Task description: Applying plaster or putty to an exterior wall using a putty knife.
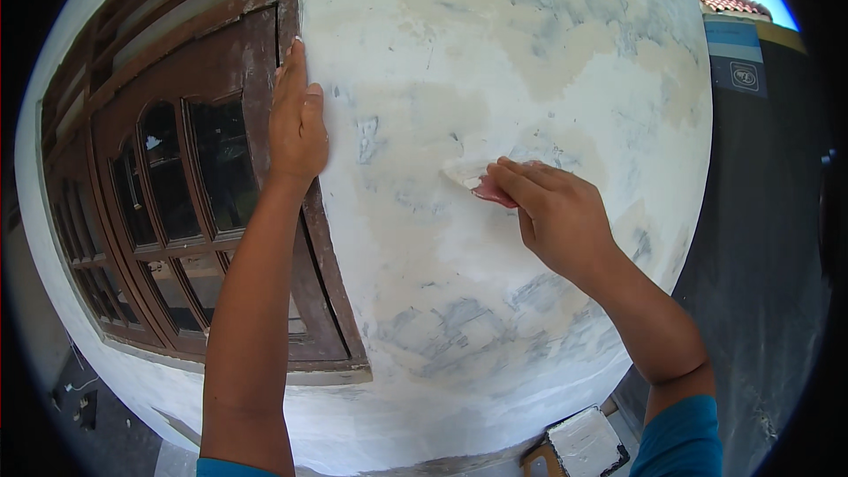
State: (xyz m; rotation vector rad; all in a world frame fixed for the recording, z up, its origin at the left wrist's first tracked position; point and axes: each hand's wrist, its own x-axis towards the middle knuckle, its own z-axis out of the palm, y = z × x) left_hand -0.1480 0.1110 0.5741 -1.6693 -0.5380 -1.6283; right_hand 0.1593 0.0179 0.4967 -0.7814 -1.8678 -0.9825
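Observation:
A putty knife [493, 192] with a reddish body and white paste on its edge is gripped in my right hand [561, 216]. Its blade lies against the wall [415, 256], which is patched with white, beige and grey filler. My left hand [299, 124] rests with fingers stretched upward along the brown wooden window frame [331, 291], right where it meets the wall. My right fingers hide part of the putty knife.
Glass-paned wooden shutters [172, 185] fill the left side. Low at the right, by the wall's foot, sits an open container of white paste [585, 442]. A dark surface [760, 256] stands beyond the wall's right edge, with a tiled roof [729, 2] behind.

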